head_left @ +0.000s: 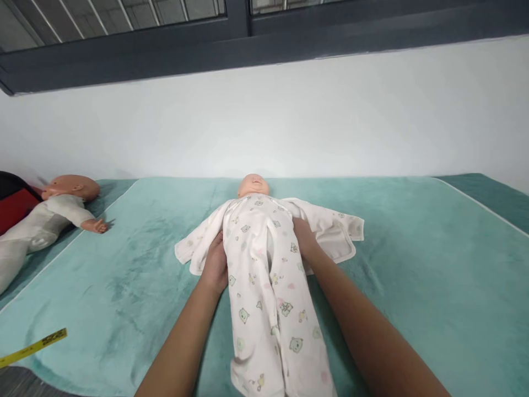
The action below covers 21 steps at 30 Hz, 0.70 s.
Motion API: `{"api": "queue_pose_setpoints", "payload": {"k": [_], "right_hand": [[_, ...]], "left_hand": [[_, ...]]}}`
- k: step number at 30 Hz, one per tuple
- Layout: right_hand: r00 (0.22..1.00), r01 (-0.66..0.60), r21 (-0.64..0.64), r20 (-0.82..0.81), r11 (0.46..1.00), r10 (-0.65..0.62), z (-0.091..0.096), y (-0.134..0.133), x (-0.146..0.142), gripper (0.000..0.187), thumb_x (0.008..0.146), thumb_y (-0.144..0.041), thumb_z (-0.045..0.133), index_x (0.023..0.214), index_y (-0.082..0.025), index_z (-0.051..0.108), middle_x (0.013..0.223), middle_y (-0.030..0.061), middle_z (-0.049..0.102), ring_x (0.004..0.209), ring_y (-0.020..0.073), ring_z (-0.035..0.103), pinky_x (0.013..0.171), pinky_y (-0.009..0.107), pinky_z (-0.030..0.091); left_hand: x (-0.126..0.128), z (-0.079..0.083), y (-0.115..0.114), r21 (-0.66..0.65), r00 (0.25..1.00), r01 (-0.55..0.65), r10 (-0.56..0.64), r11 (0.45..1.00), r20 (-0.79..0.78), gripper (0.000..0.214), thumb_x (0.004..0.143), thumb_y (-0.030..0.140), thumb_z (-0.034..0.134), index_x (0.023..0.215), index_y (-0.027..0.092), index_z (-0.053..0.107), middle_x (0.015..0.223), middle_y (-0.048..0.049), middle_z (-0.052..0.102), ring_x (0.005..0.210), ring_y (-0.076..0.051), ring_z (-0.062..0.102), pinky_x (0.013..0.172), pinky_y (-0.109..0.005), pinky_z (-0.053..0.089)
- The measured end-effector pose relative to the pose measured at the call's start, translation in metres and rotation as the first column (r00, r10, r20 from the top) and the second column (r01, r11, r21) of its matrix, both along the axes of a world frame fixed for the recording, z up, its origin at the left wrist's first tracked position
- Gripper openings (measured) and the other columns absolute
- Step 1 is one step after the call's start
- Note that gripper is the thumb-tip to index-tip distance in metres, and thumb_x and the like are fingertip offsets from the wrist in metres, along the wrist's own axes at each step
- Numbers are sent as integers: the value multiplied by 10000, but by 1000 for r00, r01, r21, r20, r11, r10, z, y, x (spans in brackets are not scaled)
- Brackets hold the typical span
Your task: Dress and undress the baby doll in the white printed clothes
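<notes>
A baby doll point(253, 184) lies on its back, its head toward the wall. Over its front are white baby pants point(264, 281) printed with small animals, the legs stretching toward me. A matching baby jacket point(339, 229) spreads out beneath, one sleeve to each side. My left hand point(216, 263) is closed at the left edge of the pants, fingers curled in against the cloth. At the right edge, my right hand point(303, 237) grips the pants too, its fingertips hidden by the fabric. The doll's body and legs are covered from sight.
A second doll point(53, 218) in white clothing lies at the far left, beside a red and black item point(16, 201). A yellow strip point(35, 347) lies at the front left of the green blanket point(413, 264). Behind stands a white wall point(264, 121) under a dark window frame point(289, 47).
</notes>
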State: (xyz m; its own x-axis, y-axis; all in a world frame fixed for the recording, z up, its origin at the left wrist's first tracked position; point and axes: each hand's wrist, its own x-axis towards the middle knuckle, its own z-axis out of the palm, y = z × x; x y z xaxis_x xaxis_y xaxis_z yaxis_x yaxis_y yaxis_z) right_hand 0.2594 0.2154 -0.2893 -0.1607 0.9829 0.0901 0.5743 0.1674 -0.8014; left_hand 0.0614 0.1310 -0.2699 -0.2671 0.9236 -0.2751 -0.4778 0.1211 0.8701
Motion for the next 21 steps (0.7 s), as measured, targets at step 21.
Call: {"api": "queue_pose_setpoints", "payload": {"k": [21], "right_hand": [[998, -60, 270, 34, 961, 52, 5, 17, 19, 286, 788, -173, 436, 997, -242, 619, 1319, 24, 602, 1288, 210, 487, 1178, 561, 32]], "left_hand": [[3, -1, 5, 52, 950, -144, 153, 988, -272, 246, 647, 304, 708, 847, 195, 615, 822, 3, 671, 721, -145, 581, 668, -256, 456]]}}
